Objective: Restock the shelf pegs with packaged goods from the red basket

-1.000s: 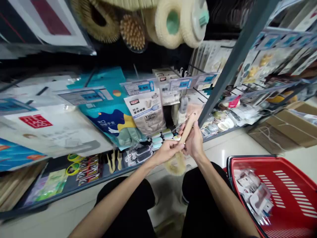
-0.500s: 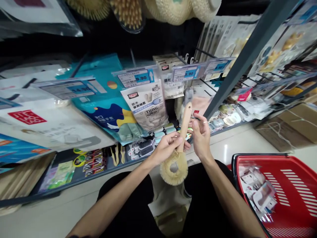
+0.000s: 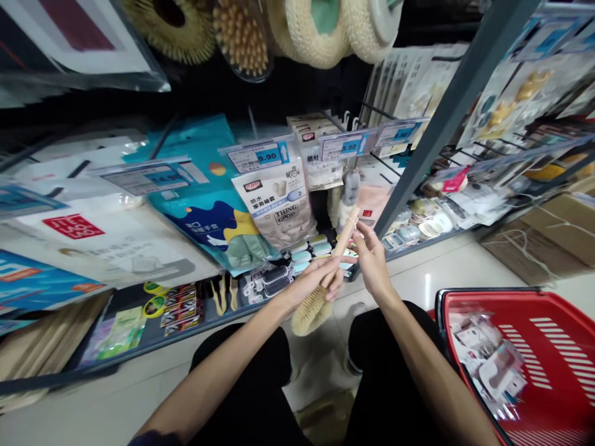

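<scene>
A wooden-handled scrub brush (image 3: pixel 312 310) with pale bristles set in a ring is held in front of my knees, its handle tilted up to the right. My left hand (image 3: pixel 320 275) is closed around the lower handle, just above the bristle head. At the handle's tip, my right hand (image 3: pixel 372 257) pinches a thin pale hanging cord (image 3: pixel 352 219) with thumb and forefinger. Part of the cord is hidden by those fingers. Behind the brush hang a grey-white packet of sleeve covers (image 3: pixel 279 201) and a teal glove packet (image 3: pixel 209 204).
To my right stands a red shopping basket (image 3: pixel 553 384) with several packaged items inside. More brushes (image 3: pixel 242 37) hang overhead. A grey shelf post (image 3: pixel 446 118) slants at the right, with cardboard boxes (image 3: pixel 553 229) on the floor beyond. Hairbrushes (image 3: pixel 277 280) lie on the bottom shelf.
The brush has turned, so its ring now shows edge-on and its handle leans further right. The handle's tip is lower. My left fingers have shifted on the handle, and the view has tilted up slightly.
</scene>
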Demonstrator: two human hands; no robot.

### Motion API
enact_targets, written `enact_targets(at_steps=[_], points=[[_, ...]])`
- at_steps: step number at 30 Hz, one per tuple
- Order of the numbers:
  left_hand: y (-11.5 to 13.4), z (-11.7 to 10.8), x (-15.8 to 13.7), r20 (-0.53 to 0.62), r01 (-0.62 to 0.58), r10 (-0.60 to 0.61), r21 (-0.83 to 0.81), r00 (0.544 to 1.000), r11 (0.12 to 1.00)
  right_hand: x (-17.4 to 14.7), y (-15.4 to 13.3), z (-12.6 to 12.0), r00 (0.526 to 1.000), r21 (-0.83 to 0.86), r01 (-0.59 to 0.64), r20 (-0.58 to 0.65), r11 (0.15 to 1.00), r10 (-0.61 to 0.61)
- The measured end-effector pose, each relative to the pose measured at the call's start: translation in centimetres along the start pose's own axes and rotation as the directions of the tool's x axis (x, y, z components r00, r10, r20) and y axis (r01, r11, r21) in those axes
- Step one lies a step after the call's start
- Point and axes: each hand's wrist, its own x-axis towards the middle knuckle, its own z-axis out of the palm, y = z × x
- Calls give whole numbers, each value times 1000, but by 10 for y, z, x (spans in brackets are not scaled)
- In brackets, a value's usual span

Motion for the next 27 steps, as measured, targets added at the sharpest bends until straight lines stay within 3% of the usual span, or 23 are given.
enact_targets(at_steps=[3, 11, 15, 20, 27], points=[[1, 2, -2, -4, 6, -6, -8, 1000, 1000, 2, 0, -1, 1000, -12, -24, 6, 1000, 24], [-4, -1, 4, -116, -58, 48, -85, 992, 995, 1, -8, -2, 997, 13, 71, -18, 997, -71], [-12, -16, 11, -203, -113, 122, 55, 972, 992, 1, -9, -2, 998, 99, 20, 54, 995, -26], [-12, -21, 11, -268, -76, 173, 337, 948, 938, -3, -7, 2, 992, -89, 49, 123, 995, -38], [-12, -20, 10, -327, -117, 299, 478, 896, 871, -10, -3, 4, 966, -309, 197, 224, 930, -130]])
